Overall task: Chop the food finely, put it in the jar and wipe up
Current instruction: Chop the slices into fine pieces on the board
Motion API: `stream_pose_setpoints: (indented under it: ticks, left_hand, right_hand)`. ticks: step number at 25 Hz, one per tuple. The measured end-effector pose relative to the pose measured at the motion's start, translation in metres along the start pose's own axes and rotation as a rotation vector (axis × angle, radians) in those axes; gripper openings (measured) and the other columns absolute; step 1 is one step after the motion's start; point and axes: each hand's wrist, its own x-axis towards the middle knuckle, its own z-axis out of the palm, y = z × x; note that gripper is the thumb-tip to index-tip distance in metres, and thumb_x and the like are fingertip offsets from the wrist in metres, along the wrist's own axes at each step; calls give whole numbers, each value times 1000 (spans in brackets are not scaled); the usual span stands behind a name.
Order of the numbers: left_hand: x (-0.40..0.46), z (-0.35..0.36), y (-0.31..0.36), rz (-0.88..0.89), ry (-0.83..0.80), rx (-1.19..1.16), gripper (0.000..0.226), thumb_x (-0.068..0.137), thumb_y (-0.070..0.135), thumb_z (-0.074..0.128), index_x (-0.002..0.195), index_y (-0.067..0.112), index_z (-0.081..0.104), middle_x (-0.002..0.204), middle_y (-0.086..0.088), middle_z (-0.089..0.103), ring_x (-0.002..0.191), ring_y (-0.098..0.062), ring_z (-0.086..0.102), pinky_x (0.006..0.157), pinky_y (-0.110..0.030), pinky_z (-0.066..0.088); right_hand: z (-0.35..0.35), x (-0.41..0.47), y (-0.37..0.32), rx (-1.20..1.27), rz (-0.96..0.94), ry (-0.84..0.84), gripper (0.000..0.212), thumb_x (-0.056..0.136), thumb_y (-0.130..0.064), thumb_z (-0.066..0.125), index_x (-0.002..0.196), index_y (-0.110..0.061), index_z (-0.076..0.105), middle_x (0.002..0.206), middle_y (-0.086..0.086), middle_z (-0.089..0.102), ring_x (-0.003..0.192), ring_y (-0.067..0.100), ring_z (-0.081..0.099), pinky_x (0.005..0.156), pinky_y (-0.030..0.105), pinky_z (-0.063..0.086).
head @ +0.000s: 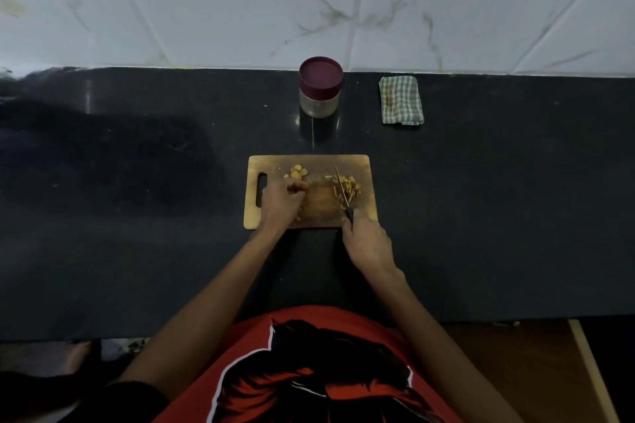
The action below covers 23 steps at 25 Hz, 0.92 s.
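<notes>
Wooden board on dark worktop — round slices at left, cut strips at right. Right hand gripping knife, blade among strips; left hand curled, fingertips on board, whether holding anything unclear. Lidded jar and folded cloth behind — near the wall.

left grip curled, right grip clenched.

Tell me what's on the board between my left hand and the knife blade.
In the head view, mostly bare cutting board separates the left hand from the knife.

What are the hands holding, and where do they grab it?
The right hand grips the knife by its dark handle. The left hand rests curled on the cutting board; any hold there cannot be told.
</notes>
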Motion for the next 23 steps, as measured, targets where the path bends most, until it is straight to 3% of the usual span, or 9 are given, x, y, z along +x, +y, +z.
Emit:
stream_pose_setpoints:
  ticks: [4,7,10,13,15,17,21,23]
  left_hand:
    - [-4,1,1,35,8,15,23,92,7,56,112,10,66,108,-5,65,75,-8,60,52,-16,52]
    - [-5,-2,-3,26,40,-22,21,91,6,56,107,12,68,105,-3,68,76,-9,62,62,-25,55]
    - [-7,-12,-13,-7,116,-109,21,91,6,55,105,13,69,93,-3,70,59,-8,60,46,-21,50]
    - [-10,-24,-28,-18,202,-146,24,91,8,56,113,11,66,106,-2,67,65,-13,65,45,-20,51]
    - [-10,-26,-34,-28,225,-132,24,90,9,59,112,12,67,108,-1,67,79,-20,68,55,-25,56]
    - [-9,-24,-32,10,198,-92,20,89,12,62,107,14,68,104,2,67,86,-14,66,70,-29,57]
    - [-4,-10,-17,106,138,51,16,87,19,66,102,16,70,102,2,68,84,-3,59,70,-10,43]
    - [-2,-3,-12,94,152,113,20,85,22,68,103,13,70,100,3,68,83,-2,58,68,-9,40]
  right_hand:
    - [-2,-1,1,5,-39,77,23,104,-35,40,113,-17,52,100,6,66,95,25,66,84,47,53]
    - [-1,-1,1,5,-33,71,26,104,-36,40,113,-16,52,103,7,66,97,28,65,80,42,50]
    - [2,0,1,57,-35,23,27,104,-35,40,110,-12,53,99,6,62,97,27,63,75,38,46]
    - [5,5,0,145,-71,4,25,104,-32,41,109,-12,55,97,2,59,94,23,62,76,36,48]
    - [8,10,-2,171,-98,0,23,104,-30,43,107,-11,56,100,5,61,93,22,62,77,38,50]
    - [10,14,-3,168,-121,-2,23,104,-28,44,105,-10,57,99,7,62,92,23,61,78,40,51]
    - [11,19,0,166,-122,-6,20,103,-27,44,102,-11,57,98,6,61,90,20,60,77,39,51]
    - [12,20,1,158,-113,-13,21,103,-27,45,105,-11,58,99,6,61,91,19,60,80,40,52]
